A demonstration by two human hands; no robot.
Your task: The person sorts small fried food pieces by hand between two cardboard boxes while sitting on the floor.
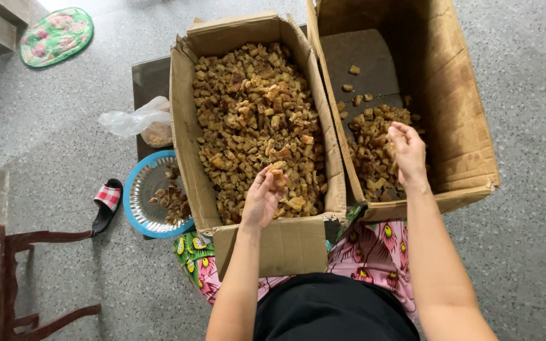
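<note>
1. Over the left box (188, 120), near its front end: left hand (263, 199), palm up, fingers curled narrowly around a few brown chunks (277, 170) pinched at the fingertips. Hand hovers just above the heap, touching or nearly touching it; which of the two I cannot tell.
2. Over the right box (462, 113): right hand (407, 151), fingers bent downward and drawn together above a smaller pile (374, 142). Whether it grips a piece I cannot tell.
3. Left box contents: heap (254, 107) of brown, roughly cubed pieces, filling the box almost wall to wall and near to the rim.
4. Right box contents: smaller pile gathered at the near end; a few loose pieces lie apart toward the far end on the bare cardboard bottom.
5. Boxes: both open-topped cardboard, side by side, walls touching; near flaps rest against the person's lap, over a pink and green patterned cloth (374, 249).
6. Beside the left box, on its outer side: round blue-rimmed tray (140, 199) with a silver face, holding a small cluster of dark pieces.
7. Beyond the tray: clear plastic bag (131, 120), partly filled with pale crumbs.
8. Floor, grey speckled: checked slipper (107, 201) near the tray; wooden chair (14, 278) at the frame's lower corner; round floral mat (56, 36) well apart at the far corner.
</note>
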